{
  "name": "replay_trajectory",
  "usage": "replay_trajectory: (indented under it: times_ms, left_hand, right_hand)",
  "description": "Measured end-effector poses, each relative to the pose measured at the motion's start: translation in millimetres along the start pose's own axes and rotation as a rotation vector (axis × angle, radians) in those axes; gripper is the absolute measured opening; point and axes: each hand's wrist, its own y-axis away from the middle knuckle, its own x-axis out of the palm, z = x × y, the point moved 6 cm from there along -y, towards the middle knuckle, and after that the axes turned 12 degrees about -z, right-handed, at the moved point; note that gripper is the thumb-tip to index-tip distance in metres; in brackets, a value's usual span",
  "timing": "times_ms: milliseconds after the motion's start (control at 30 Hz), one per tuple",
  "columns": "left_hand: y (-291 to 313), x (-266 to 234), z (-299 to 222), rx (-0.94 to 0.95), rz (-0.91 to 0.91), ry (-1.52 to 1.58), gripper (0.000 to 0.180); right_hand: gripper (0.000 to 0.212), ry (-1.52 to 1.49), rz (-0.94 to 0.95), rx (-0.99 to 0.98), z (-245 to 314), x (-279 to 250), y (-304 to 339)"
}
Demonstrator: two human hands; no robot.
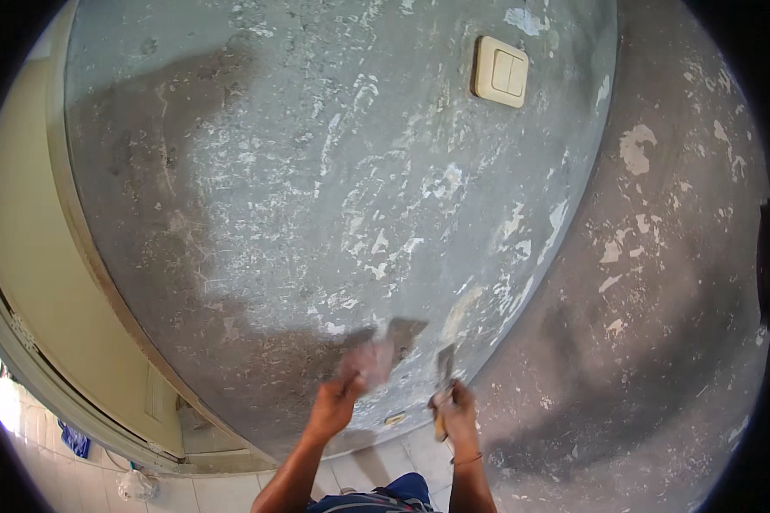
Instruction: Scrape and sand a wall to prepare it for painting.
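A: What is in the right hand (459,415)?
B: A scraper (445,374). The fingers are curled tight around its handle (440,427), which looks yellowish.
A: Which way does it point?
B: The flat grey blade (446,359) points up, away from the person's body. The handle end is at the bottom. So its long line goes almost straight up and down, and the top leans a tiny bit to the right.
A: Where is it?
B: Low down, in front of the big grey wall (299,197), to the right of the left hand (337,403). I can't tell if the blade touches the wall.
A: What is the left hand doing?
B: Its fingers are bent and close together on a pale thing (370,362). That thing is all blurry, so I can't tell what it is. It sticks up and to the right from the hand.
A: What does the wall look like?
B: It has lots of white scratchy spots. A darker patch goes down its left side and along the bottom, near the left hand. A cream light switch (506,73) is up high on the right.
A: What else is there?
B: A yellowish door (34,222) on the left, and pale floor tiles (222,493) at the bottom.
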Motion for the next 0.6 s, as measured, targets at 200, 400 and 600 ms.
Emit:
replay_trajectory:
  times_ms: [200, 400, 600]
  left_hand:
    - [71.1, 92.8, 122.5, -0.884, 0.301, 0.873, 0.059]
    - [67.3, 84.9, 87.4, -0.439, 0.336, 0.722, 0.042]
    - [69.5, 73.8, 86.7, -0.609, 0.163, 0.670, 0.032]
  right_hand:
    - [0.035, 0.464, 0.100, -0.188, -52.1, 38.7, 36.5]
    - [0.044, 0.691, 0.301, -0.358, -52.9, 39.1, 31.6]
    - [0.036, 0.587, 0.619, -0.308, -14.1, 36.4, 35.1]
